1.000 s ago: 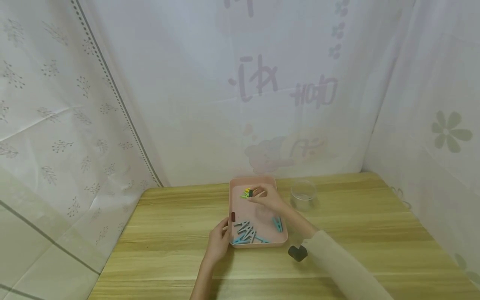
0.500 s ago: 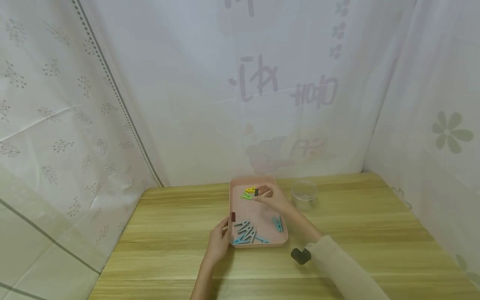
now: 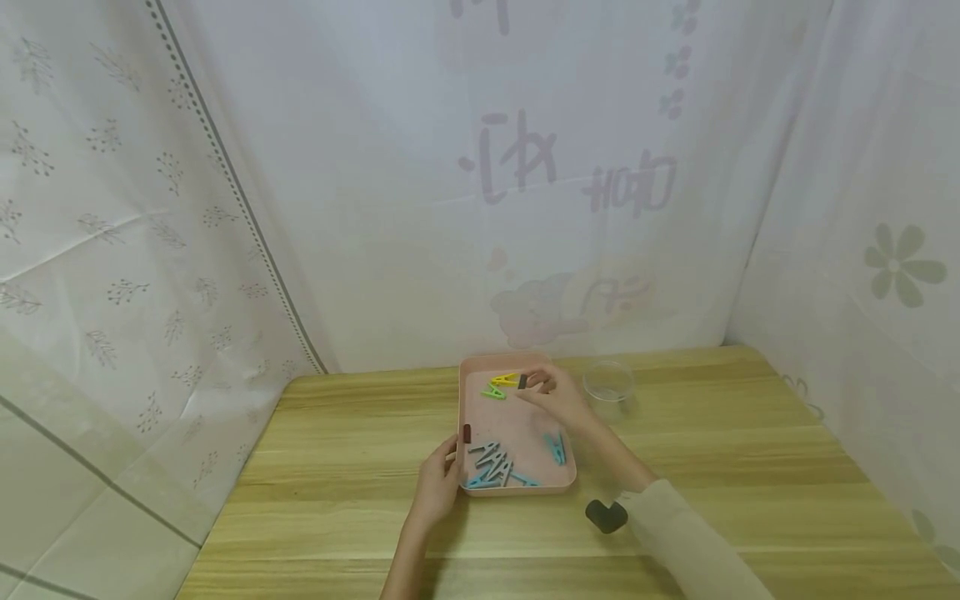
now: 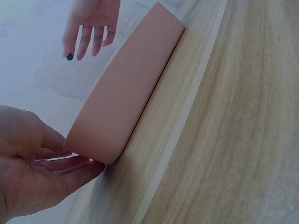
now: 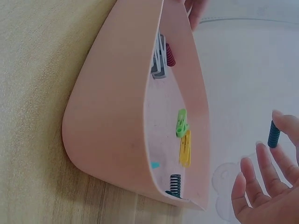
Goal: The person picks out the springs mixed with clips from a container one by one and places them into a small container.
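Observation:
My right hand [image 3: 558, 402] pinches a small dark coil spring [image 5: 274, 134] between thumb and fingertip, above the far part of a pink tray [image 3: 517, 417]. The other fingers spread loosely in the right wrist view. My left hand [image 3: 437, 482] grips the tray's near left side, its fingers at the wall in the left wrist view. Inside the tray lie a yellow clothespin [image 3: 504, 379], a green clothespin [image 3: 492, 391], a blue clothespin [image 3: 555, 448] and several grey and blue clothespins [image 3: 491, 462]. A dark red spring [image 5: 170, 55] lies at the left wall, and another dark spring [image 5: 175, 185] at the far end.
Right of the tray stands a clear round container [image 3: 608, 383]. The wooden table [image 3: 337, 467] meets patterned curtains [image 3: 390, 250] behind and at both sides. A black piece [image 3: 606, 516] sits by the right sleeve [image 3: 686, 537].
My right hand has drawn slightly to the right with the dark spring, uncovering the yellow and green clothespins. The left hand and tray have stayed put.

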